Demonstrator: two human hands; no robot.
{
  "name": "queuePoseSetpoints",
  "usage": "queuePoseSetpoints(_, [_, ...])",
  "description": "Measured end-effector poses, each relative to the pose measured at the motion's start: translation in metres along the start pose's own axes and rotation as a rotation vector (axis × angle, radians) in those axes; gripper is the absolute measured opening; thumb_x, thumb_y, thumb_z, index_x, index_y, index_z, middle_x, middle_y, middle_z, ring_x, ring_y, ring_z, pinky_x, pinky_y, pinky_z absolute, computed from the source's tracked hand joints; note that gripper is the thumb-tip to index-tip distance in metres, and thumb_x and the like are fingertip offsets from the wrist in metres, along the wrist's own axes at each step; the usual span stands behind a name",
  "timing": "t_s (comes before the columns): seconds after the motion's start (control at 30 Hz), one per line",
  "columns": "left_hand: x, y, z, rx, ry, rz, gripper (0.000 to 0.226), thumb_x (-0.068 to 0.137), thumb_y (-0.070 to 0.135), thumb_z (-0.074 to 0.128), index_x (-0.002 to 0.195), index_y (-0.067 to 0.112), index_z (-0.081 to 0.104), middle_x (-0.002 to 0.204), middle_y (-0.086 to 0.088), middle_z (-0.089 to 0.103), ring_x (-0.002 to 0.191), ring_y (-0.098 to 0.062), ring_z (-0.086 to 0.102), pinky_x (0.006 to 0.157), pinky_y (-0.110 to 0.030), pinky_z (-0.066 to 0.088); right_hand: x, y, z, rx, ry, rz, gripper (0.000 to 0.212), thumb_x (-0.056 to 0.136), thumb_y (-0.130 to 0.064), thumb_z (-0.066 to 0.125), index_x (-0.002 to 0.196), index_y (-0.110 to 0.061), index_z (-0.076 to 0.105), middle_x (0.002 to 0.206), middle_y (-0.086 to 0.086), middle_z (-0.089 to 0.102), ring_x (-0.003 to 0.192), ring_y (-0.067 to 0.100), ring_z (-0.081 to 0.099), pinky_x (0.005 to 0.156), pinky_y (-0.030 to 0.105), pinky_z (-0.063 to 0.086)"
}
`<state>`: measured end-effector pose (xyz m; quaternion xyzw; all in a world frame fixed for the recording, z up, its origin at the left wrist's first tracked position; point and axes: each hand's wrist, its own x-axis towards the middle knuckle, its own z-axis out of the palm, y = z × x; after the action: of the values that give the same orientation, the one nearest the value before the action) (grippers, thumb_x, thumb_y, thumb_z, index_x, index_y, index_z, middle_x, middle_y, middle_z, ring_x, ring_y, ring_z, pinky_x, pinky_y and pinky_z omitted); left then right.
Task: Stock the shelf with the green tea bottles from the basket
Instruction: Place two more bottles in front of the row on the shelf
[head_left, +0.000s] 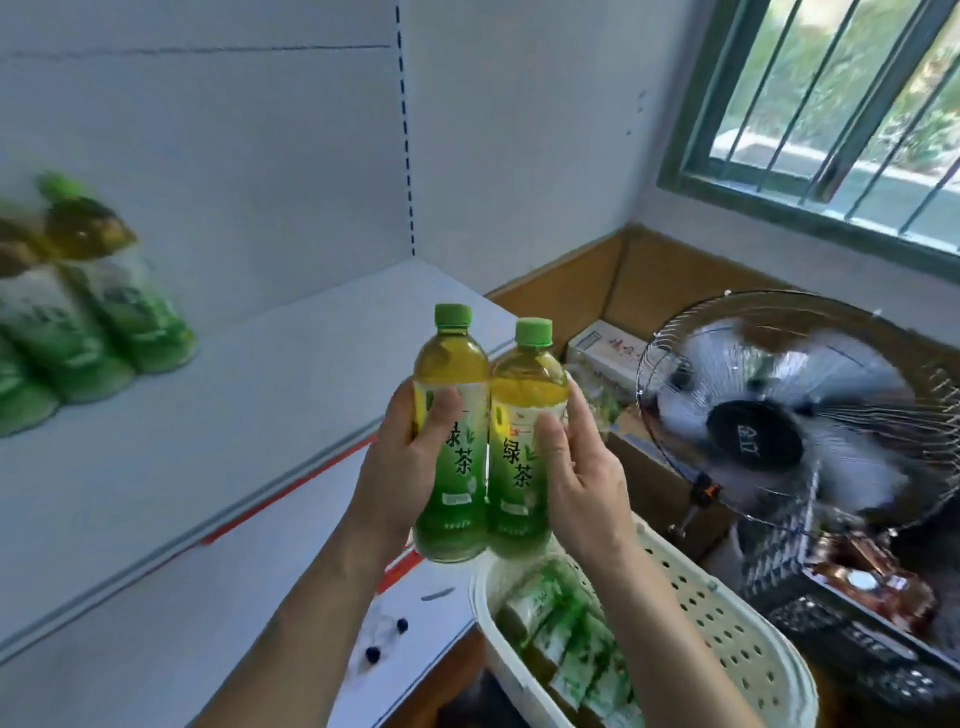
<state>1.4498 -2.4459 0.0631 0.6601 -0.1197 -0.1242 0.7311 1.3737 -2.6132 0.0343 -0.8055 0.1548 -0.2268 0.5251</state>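
Holding one green tea bottle apiece, the left hand (402, 457) curls its fingers round the left bottle (451, 441) and the right hand (582, 467) wraps round the right bottle (524, 447); both bottles stand upright, touching side by side, in the air above the basket (727, 623) and just off the shelf's (208, 441) front right corner; a blurred cluster of stocked bottles (88, 312) already stands at the shelf's left edge, near the back; most of the shelf board is bare; more bottles (566, 639) lie in the basket; I judge the task partly done, with these two and the basket's remainder left to place.
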Motion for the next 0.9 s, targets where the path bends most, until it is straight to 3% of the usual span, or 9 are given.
queuePoseSetpoints(0.17, [-0.029,0.034,-0.064,0.041,0.113,0.085,0.048,0.099,0.062,0.056,0.139,0.036,0.061,0.124,0.009,0.077,0.111,-0.012,0.077,0.097,-0.043,0.062,-0.009,-0.05,0.046,0.031,-0.111,-0.093,0.067,0.101,-0.082,0.038,0.163,-0.057,0.034,0.138,-0.028,0.066,0.129,-0.003,0.062,0.116,0.05,0.052])
queuePoseSetpoints(0.3, [-0.06,0.049,-0.112,0.035,0.207,0.108,0.036,0.107,0.051,0.056,0.138,0.036,0.063,0.126,0.007,0.077,0.117,-0.013,0.075,0.101,-0.042,0.058,-0.025,-0.076,0.089,0.085,-0.24,-0.16,0.071,0.098,-0.086,0.036,0.163,-0.058,0.032,0.143,-0.014,0.07,0.129,0.01,0.068,0.108,0.053,0.058])
queuePoseSetpoints(0.4, [-0.08,0.059,-0.145,0.018,0.299,0.104,0.029,0.11,0.044,0.055,0.137,0.039,0.064,0.122,0.011,0.078,0.115,-0.012,0.075,0.097,-0.04,0.058,-0.034,-0.098,0.122,0.072,-0.34,-0.204,0.076,0.094,-0.088,0.033,0.164,-0.058,0.03,0.135,-0.018,0.072,0.12,0.003,0.07,0.102,0.046,0.06])
queuePoseSetpoints(0.53, [-0.097,0.07,-0.184,0.024,0.46,0.11,0.04,0.094,0.059,0.057,0.133,0.05,0.061,0.121,0.017,0.075,0.116,-0.008,0.073,0.105,-0.051,0.057,-0.038,-0.128,0.161,0.063,-0.481,-0.301,0.066,0.1,-0.077,0.046,0.161,-0.056,0.035,0.107,-0.02,0.076,0.096,0.0,0.073,0.08,0.029,0.058])
queuePoseSetpoints(0.6, [-0.103,0.074,-0.2,0.02,0.511,0.129,0.04,0.093,0.061,0.059,0.132,0.053,0.06,0.127,0.016,0.075,0.123,-0.013,0.071,0.111,-0.056,0.053,-0.037,-0.143,0.178,0.096,-0.543,-0.332,0.065,0.096,-0.07,0.047,0.159,-0.057,0.037,0.105,-0.02,0.076,0.099,-0.002,0.072,0.081,0.027,0.058])
queuePoseSetpoints(0.7, [-0.11,0.082,-0.221,0.023,0.564,0.16,0.045,0.095,0.065,0.063,0.138,0.056,0.056,0.137,0.016,0.073,0.13,-0.015,0.069,0.114,-0.057,0.05,-0.03,-0.16,0.202,0.12,-0.614,-0.375,0.063,0.097,-0.072,0.049,0.157,-0.061,0.035,0.108,-0.029,0.076,0.102,-0.003,0.073,0.089,0.037,0.063])
queuePoseSetpoints(0.77, [-0.114,0.088,-0.234,0.025,0.605,0.178,0.048,0.095,0.065,0.065,0.141,0.055,0.055,0.14,0.015,0.071,0.133,-0.016,0.067,0.115,-0.056,0.049,-0.025,-0.168,0.219,0.135,-0.659,-0.398,0.068,0.099,-0.075,0.052,0.161,-0.058,0.032,0.114,-0.023,0.078,0.103,0.0,0.074,0.093,0.042,0.064])
queuePoseSetpoints(0.83, [-0.118,0.095,-0.245,0.047,0.639,0.206,0.049,0.094,0.067,0.067,0.14,0.055,0.056,0.143,0.017,0.07,0.136,-0.012,0.064,0.119,-0.052,0.046,-0.022,-0.175,0.235,0.162,-0.69,-0.419,0.08,0.093,-0.074,0.058,0.165,-0.053,0.03,0.119,-0.018,0.078,0.105,0.003,0.075,0.095,0.042,0.063])
queuePoseSetpoints(0.9, [-0.121,0.101,-0.255,0.082,0.67,0.217,0.043,0.093,0.066,0.069,0.135,0.06,0.059,0.141,0.022,0.07,0.135,-0.005,0.064,0.119,-0.046,0.046,-0.019,-0.181,0.251,0.179,-0.718,-0.443,0.079,0.096,-0.065,0.066,0.165,-0.052,0.03,0.12,-0.018,0.078,0.106,0.002,0.074,0.095,0.037,0.062])
